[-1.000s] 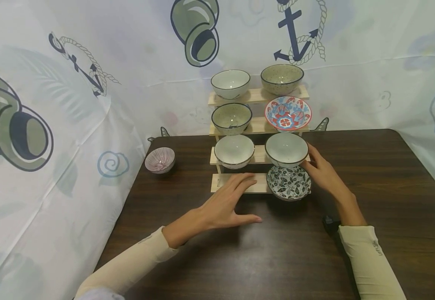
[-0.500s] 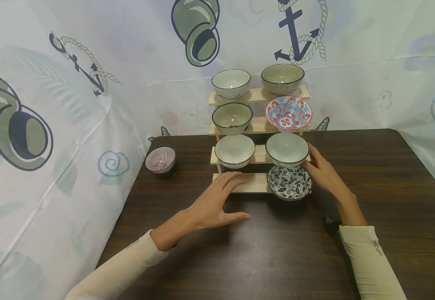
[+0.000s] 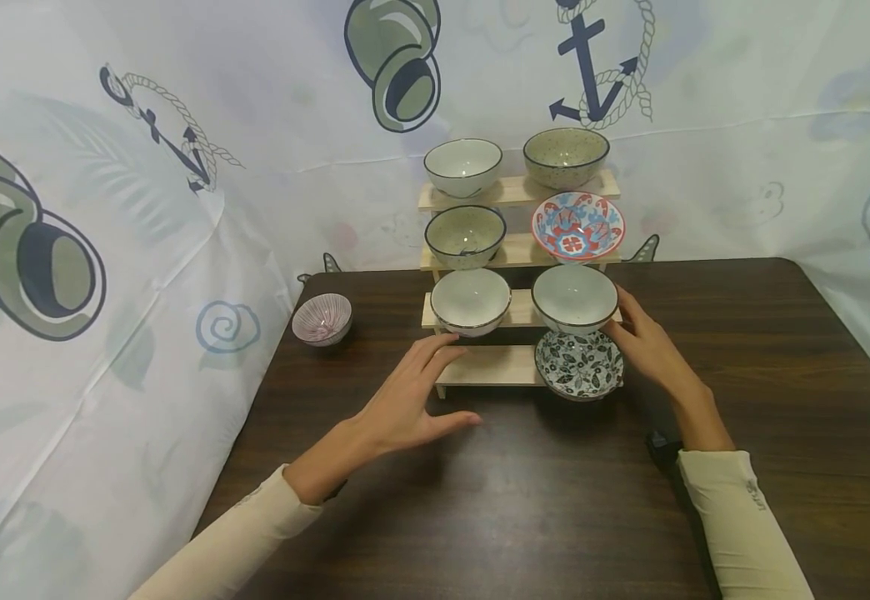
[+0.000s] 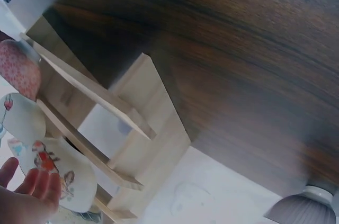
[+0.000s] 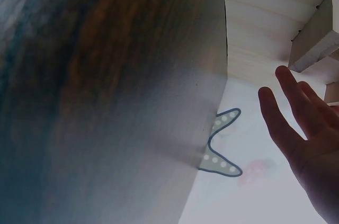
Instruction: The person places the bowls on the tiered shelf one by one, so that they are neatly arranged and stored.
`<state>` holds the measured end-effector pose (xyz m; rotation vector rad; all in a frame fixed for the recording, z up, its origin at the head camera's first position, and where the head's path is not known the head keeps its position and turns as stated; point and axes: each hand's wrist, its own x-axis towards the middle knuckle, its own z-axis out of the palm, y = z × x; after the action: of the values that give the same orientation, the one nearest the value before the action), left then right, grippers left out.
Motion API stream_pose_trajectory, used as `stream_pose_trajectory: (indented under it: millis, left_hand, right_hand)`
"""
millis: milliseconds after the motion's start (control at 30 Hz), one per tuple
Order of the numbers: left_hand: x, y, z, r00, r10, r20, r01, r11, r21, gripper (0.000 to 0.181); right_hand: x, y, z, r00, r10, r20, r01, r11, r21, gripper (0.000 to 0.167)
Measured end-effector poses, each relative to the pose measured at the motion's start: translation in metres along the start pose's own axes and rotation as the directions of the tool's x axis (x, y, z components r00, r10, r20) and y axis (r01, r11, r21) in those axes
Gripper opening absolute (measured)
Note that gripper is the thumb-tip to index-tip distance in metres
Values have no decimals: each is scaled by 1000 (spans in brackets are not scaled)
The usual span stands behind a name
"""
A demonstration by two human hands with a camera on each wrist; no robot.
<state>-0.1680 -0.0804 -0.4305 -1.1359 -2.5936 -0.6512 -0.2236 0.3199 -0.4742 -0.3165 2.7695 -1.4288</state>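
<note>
A stepped wooden rack [image 3: 506, 367] carries several bowls in two columns. My left hand [image 3: 405, 404] hovers before its lower left, thumb spread and fingers extended, holding nothing. Its fingertips come close to the underside of the left white bowl [image 3: 470, 300]; contact is unclear. In the left wrist view, that hand [image 4: 34, 200] is near a white bowl with painted decoration [image 4: 74, 181]. My right hand [image 3: 648, 346] is at the rack's right side, beside the right white bowl [image 3: 574, 298] and above a black-and-white floral bowl [image 3: 579, 365]. The right wrist view shows its fingers [image 5: 291, 102] extended near the wood.
A small pink striped bowl [image 3: 322, 319] sits on the dark table [image 3: 555, 508] at left. Higher steps hold a red-and-blue patterned bowl [image 3: 577, 225], a greenish bowl [image 3: 465, 236], a speckled bowl [image 3: 566, 157] and another white bowl [image 3: 462, 167]. Printed cloth [image 3: 742, 142] hangs behind.
My left hand has drawn left, away from the lowest step, uncovering its left end. My right hand and the bowls stay where they were.
</note>
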Motion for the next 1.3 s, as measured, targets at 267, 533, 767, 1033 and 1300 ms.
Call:
stream_pose_trajectory:
  millis: [267,533,767,1033,1300]
  left_hand:
    - [-4,-10,-6,997,-71,-15,70,997,-45,87]
    - [-5,-25,-12,988,-150,-45,146,986,-74,83]
    - [-6,-39,-17,970,-232,-67,226,971,-79,77]
    - [-9,-59,-21,948,-304,-95,300,953,-49,77]
    - [-13,-75,-23,933,-333,-134,336,942,-2,78]
  right_hand:
    - [0,0,0,1000,4,-6,-4,1000,-7,74]
    - [0,1,0,1000,-3,-7,3,1000,-3,74]
    - [0,2,1,1000,-6,0,6,1000,3,74]
    - [0,2,0,1000,-1,-5,1,1000,8,75]
    - [0,2,1,1000,-6,-4,6,1000,12,75]
